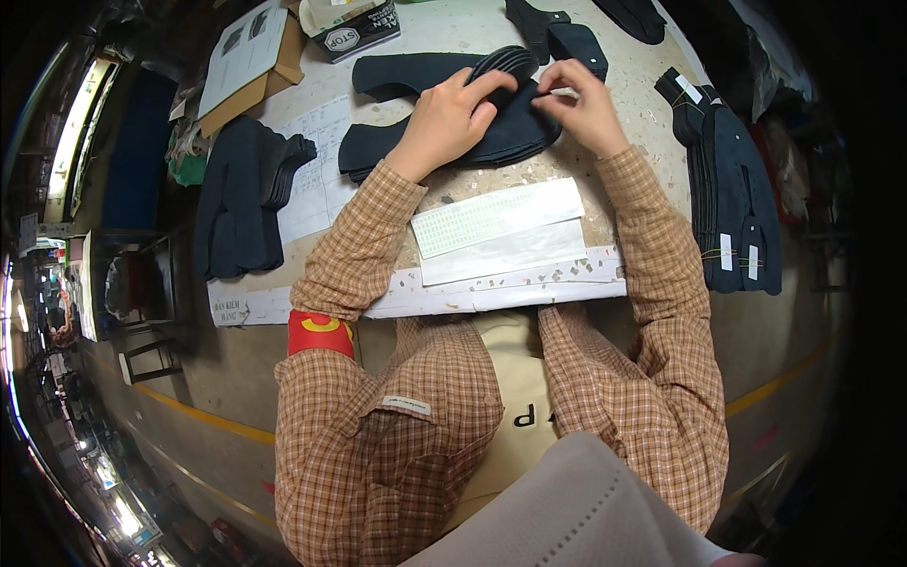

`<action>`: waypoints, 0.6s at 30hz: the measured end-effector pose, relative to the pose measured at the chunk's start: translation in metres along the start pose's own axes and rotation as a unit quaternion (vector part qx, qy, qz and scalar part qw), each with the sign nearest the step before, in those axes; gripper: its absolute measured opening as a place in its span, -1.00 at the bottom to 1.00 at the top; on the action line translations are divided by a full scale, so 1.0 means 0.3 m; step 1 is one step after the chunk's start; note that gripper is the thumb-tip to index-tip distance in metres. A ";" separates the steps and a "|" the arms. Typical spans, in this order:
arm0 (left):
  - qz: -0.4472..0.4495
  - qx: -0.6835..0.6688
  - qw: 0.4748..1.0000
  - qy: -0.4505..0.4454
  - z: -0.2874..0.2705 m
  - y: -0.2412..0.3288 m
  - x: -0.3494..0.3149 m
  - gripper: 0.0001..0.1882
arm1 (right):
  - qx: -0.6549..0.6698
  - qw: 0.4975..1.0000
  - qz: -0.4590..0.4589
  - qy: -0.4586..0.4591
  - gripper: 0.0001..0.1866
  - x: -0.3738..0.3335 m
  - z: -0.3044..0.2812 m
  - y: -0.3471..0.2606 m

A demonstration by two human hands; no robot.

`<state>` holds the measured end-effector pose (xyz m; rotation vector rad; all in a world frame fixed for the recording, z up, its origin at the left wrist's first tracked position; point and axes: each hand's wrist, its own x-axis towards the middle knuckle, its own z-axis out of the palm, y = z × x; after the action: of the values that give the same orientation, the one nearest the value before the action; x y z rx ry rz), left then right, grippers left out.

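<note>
A stack of dark navy cut fabric pieces [513, 132] lies at the far middle of the table, its layered end [505, 64] curled upward. My left hand [449, 123] grips the stack, with fingers and thumb around the raised layers. At the stack's right edge, my right hand [584, 109] holds thumb and forefinger pinched together; what sits between the tips is too small to make out. Just beyond lies another curved dark piece [387, 74]. Nearer me are two paper strips, a sheet of small green-printed labels [501, 215] and a plain white one [510, 253].
More dark stacks rest at the table's left [241, 198] and, with white tags, along its right edge [732, 198]. Dark pieces [567, 42] lie at the back. A cardboard box [255, 66], a small black box [359, 33] and a written sheet [316, 170] occupy the left side.
</note>
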<state>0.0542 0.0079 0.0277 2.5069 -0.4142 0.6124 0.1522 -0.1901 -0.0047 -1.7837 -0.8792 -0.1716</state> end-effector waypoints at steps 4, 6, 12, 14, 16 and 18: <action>-0.011 -0.031 0.999 -0.012 -0.006 -0.006 0.001 -0.87 | -0.038 0.998 -0.017 -0.054 -0.72 -0.035 0.063 -0.036; 0.015 -0.009 1.000 0.003 -0.002 0.001 -0.004 -0.89 | -0.060 0.995 -0.066 -0.054 -0.72 -0.040 0.074 -0.050; 0.036 0.051 0.998 0.000 0.012 0.026 -0.016 -0.83 | -0.153 0.983 -0.095 -0.043 -0.74 -0.038 0.078 -0.052; 0.051 0.084 0.995 -0.017 0.013 0.029 -0.021 -0.70 | -0.134 0.987 -0.089 -0.030 -0.75 -0.035 0.078 -0.045; 0.064 0.102 0.993 -0.018 0.015 0.029 -0.023 -0.59 | -0.103 0.991 -0.079 -0.026 -0.76 -0.034 0.074 -0.042; 0.067 0.110 0.991 -0.022 0.017 0.027 -0.024 -0.52 | -0.061 0.996 -0.057 -0.027 -0.76 -0.033 0.069 -0.045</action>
<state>0.0465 -0.0005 0.0236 2.7227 -0.5631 0.6889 0.1306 -0.1752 -0.0078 -1.8590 -1.0293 -0.2563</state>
